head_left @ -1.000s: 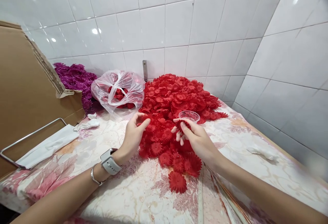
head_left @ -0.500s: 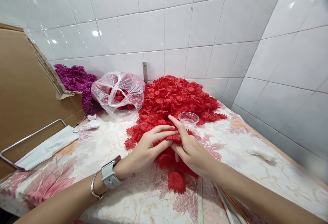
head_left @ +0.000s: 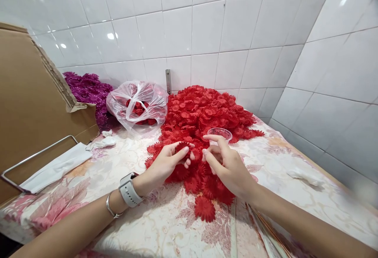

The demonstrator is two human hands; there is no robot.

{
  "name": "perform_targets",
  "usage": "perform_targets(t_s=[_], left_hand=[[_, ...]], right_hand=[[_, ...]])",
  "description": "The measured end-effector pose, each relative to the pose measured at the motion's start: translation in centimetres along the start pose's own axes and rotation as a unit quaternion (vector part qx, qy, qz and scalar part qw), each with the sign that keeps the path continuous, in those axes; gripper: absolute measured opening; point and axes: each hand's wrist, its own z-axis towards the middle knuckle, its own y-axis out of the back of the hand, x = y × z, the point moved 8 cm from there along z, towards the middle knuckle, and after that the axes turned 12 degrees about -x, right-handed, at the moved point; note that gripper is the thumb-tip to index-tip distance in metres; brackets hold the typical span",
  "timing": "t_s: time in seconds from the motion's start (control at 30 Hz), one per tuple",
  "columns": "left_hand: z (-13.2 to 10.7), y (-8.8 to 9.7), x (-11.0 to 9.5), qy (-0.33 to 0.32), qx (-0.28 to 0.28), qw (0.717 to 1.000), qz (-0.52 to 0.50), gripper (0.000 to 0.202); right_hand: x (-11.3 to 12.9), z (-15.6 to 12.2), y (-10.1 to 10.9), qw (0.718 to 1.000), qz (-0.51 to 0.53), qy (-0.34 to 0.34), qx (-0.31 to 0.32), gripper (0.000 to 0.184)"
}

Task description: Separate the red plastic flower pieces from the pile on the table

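Observation:
A big heap of red fabric flower heads [head_left: 203, 112] lies on the flowered tablecloth [head_left: 153, 222] against the tiled wall. My left hand [head_left: 168, 163], with a white watch and a bracelet on its wrist, pinches one red flower head [head_left: 182, 147] between thumb and fingers just above the heap's near edge. My right hand [head_left: 227, 165] hovers beside it with fingers loosely spread and nothing in them. A small clear plastic cup [head_left: 219, 133] stands right behind my right hand's fingertips.
A clear plastic bag [head_left: 137, 106] with red flowers sits left of the heap. A pile of purple flowers [head_left: 87, 91] lies behind it. A brown cardboard box [head_left: 32, 104] with a metal bar stands at the left. White tiled walls close the back and right.
My hands, pressed together on a flower half a second ago, have drawn apart. The left hand now holds one flower head lifted off the heap, and the right hand has opened.

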Motion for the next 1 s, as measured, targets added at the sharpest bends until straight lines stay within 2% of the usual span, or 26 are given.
perform_targets(t_s=[0.1, 0.23, 0.33, 0.43, 0.53, 0.63, 0.7, 0.83, 0.9, 1.0], left_hand=[[-0.2, -0.3, 0.5, -0.008, 0.026, 0.998, 0.063, 0.032], [-0.4, -0.1, 1.3, 0.045, 0.023, 0.995, 0.085, 0.042], [-0.4, 0.0, 1.1, 0.028, 0.023, 0.988, 0.151, 0.049], [-0.5, -0.3, 1.0, 0.015, 0.044, 0.981, 0.190, 0.049], [-1.0, -1.3, 1.2, 0.047, 0.075, 0.987, 0.137, 0.047], [-1.6, -2.1, 1.1, 0.070, 0.094, 0.988, 0.099, 0.040], [-1.5, -2.0, 0.9, 0.061, 0.080, 0.990, 0.103, 0.038], [-0.5, -0.4, 0.5, 0.008, 0.017, 0.990, 0.141, 0.039], [-0.1, 0.3, 0.3, -0.010, -0.006, 0.987, 0.161, 0.040], [0.2, 0.7, 0.1, -0.026, -0.019, 0.979, 0.204, 0.044]], right_hand=[[0.1, -0.1, -0.1, 1.000, 0.001, 0.007, 0.010, 0.023], [0.2, -0.4, -0.9, 0.998, 0.006, 0.014, 0.058, 0.014], [0.0, -0.5, -1.5, 0.995, 0.010, 0.005, 0.095, 0.016], [0.5, -0.6, -1.8, 0.993, 0.006, 0.039, 0.111, 0.011], [0.7, -0.3, -1.0, 0.997, -0.009, 0.054, 0.056, 0.014], [-0.1, -0.1, 0.2, 1.000, 0.000, -0.006, -0.025, 0.018], [-0.5, 0.1, 0.9, 0.997, 0.017, -0.037, -0.061, 0.018], [-1.0, 0.5, 2.5, 0.989, 0.005, -0.056, -0.139, 0.020], [-1.1, 0.7, 2.1, 0.991, -0.058, -0.047, -0.111, 0.026], [-1.1, 0.5, 0.4, 0.983, -0.183, -0.005, -0.017, 0.034]])
